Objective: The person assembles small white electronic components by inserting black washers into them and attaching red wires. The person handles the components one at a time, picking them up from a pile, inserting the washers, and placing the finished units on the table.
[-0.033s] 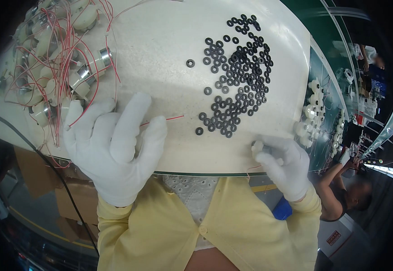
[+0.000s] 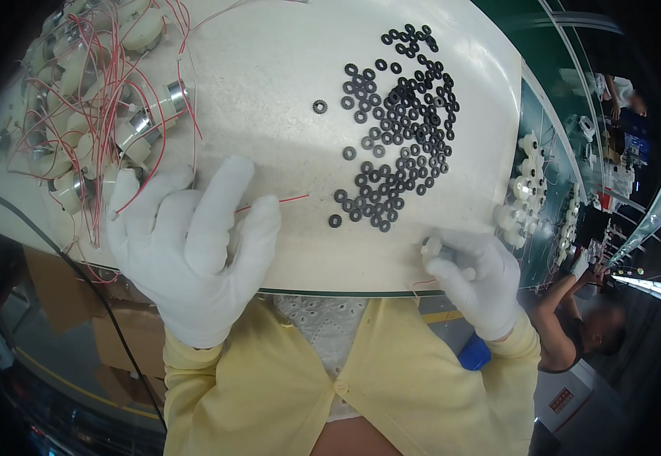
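My left hand [image 2: 190, 243], in a white glove, rests at the table's near left with fingers spread and slightly bent. Its fingertips are beside a heap of cream-coloured round motors [image 2: 142, 128] with tangled red wires. A short red wire [image 2: 292, 198] sticks out between its index finger and thumb; its other end is hidden. My right hand [image 2: 478, 273], gloved too, is closed at the near right edge around a small whitish part [image 2: 431, 248], mostly covered by the fingers. A thin reddish wire [image 2: 424, 282] shows just left of that hand.
Many small black toothed rings [image 2: 402, 114] lie scattered right of centre on the white table [image 2: 269, 99]. More white parts [image 2: 526, 190] stand on a green surface beyond the right edge. A black cable [image 2: 64, 254] hangs at the left. A co-worker [image 2: 566, 327] is at the right.
The whitish part in my right hand has shifted slightly between the fingers. My left hand and the things on the table look the same.
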`<act>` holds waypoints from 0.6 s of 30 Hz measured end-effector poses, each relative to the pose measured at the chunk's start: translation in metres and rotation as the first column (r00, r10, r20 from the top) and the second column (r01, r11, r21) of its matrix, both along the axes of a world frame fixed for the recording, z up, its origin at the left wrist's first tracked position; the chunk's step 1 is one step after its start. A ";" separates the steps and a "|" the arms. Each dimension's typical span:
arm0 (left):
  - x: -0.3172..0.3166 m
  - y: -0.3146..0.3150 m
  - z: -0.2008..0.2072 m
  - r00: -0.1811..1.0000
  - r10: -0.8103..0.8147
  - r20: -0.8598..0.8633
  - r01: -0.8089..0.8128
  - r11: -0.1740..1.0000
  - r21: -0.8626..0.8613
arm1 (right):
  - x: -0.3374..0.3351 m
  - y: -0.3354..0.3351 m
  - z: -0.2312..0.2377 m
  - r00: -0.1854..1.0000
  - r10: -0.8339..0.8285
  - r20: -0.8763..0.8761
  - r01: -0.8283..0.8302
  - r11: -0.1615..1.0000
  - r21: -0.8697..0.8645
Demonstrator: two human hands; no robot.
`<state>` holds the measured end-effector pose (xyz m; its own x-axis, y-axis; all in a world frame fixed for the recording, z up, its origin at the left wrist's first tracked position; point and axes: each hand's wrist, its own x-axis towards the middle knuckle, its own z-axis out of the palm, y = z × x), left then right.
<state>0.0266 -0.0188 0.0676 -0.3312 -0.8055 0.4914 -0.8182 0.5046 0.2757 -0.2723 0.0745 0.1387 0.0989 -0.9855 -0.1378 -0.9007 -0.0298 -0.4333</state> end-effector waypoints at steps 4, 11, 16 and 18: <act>0.000 0.001 0.000 1.000 0.001 -0.004 -0.001 1.000 -0.002 | 0.011 0.001 0.001 0.975 0.098 -0.200 -0.126 0.983 -0.132; -0.003 0.001 0.000 1.000 0.016 -0.010 -0.016 1.000 -0.013 | 0.010 -0.012 0.007 0.982 0.117 -0.147 -0.121 0.992 -0.020; -0.005 0.004 0.004 1.000 0.010 -0.010 -0.010 0.999 0.044 | -0.002 -0.012 -0.007 0.991 -0.128 0.033 0.126 0.991 0.047; -0.003 0.002 0.002 1.000 0.000 0.008 0.000 1.000 0.019 | -0.009 -0.007 -0.008 0.983 -0.157 -0.091 0.160 0.987 0.019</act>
